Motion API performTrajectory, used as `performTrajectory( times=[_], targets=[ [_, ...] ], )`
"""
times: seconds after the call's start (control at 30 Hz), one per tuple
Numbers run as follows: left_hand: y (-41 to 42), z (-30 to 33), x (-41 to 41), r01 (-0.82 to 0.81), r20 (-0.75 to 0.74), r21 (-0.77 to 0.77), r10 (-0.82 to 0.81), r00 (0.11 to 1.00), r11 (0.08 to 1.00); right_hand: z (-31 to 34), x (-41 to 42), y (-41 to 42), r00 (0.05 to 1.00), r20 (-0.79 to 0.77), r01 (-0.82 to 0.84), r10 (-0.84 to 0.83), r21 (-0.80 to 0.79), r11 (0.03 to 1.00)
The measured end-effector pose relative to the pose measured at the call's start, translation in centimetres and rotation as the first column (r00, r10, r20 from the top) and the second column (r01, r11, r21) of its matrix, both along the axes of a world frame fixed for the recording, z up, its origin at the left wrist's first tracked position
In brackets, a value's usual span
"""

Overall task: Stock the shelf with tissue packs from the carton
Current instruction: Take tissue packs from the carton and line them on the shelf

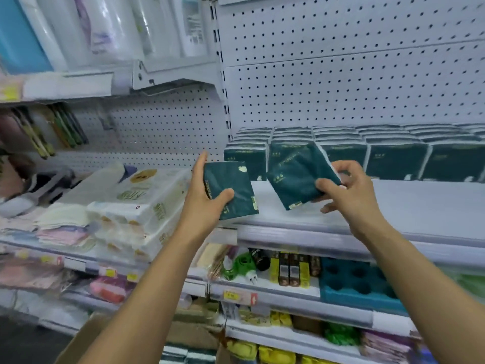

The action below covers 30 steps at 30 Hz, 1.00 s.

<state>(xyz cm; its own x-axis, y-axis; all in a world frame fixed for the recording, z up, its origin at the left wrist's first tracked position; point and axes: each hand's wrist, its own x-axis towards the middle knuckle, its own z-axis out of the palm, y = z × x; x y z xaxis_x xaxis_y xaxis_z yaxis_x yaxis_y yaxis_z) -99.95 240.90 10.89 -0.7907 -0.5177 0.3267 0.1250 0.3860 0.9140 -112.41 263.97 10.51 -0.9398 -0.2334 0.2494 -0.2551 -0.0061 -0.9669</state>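
Both hands are up at the shelf [393,206], each with one dark green tissue pack. The left hand [207,198] grips its pack [231,190] with the thumb across the front and fingers behind, holding it just over the shelf's front edge at the left end. The right hand [346,190] pinches the second pack [296,182] by its right edge, thumb in front and fingers curled round; that pack is tilted and sits in the air ahead of the stocked row [367,156], not set down yet. The row of matching packs stands along the back of the shelf against the pegboard [341,74], several deep and running off to the right. The front strip of the shelf is bare white, so there is room for more rows. The carton [189,334] shows low between the arms, brown cardboard, with what looks like striped pack tops inside, blurred, so the count is unclear. Judgement: the task is partly done, with the back filled, two packs in hand about to go in, and the front of the shelf and the rest of the carton left. The neighbouring bay on the left holds white tissue bundles [141,206].
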Motion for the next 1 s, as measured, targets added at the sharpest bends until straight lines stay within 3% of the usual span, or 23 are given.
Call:
performTrajectory(
  times=[0.2,0.5,0.63,1.0],
  targets=[
    [-1.0,-0.5,-4.7,-0.018,0.077,0.174,0.004,0.997,0.985,-2.0,-3.5,0.9,0.992,0.058,0.089,-0.112,0.311,0.946],
    [-3.3,-1.3,-9.1,-0.047,0.015,0.479,0.046,0.999,0.877,-1.8,-6.9,-1.6,0.98,-0.112,0.197,-0.163,0.485,0.852],
    [-4.3,-1.0,-10.3,-0.049,0.017,0.455,0.046,0.999,0.889,-2.1,-8.6,-3.4,0.971,-0.147,0.239,-0.189,0.541,0.806],
    [-5.0,-1.2,-11.5,0.008,0.072,0.5,-0.051,0.996,0.866,-1.4,-9.0,-7.0,0.891,-0.337,0.453,-0.303,0.689,0.565]
  ],
)
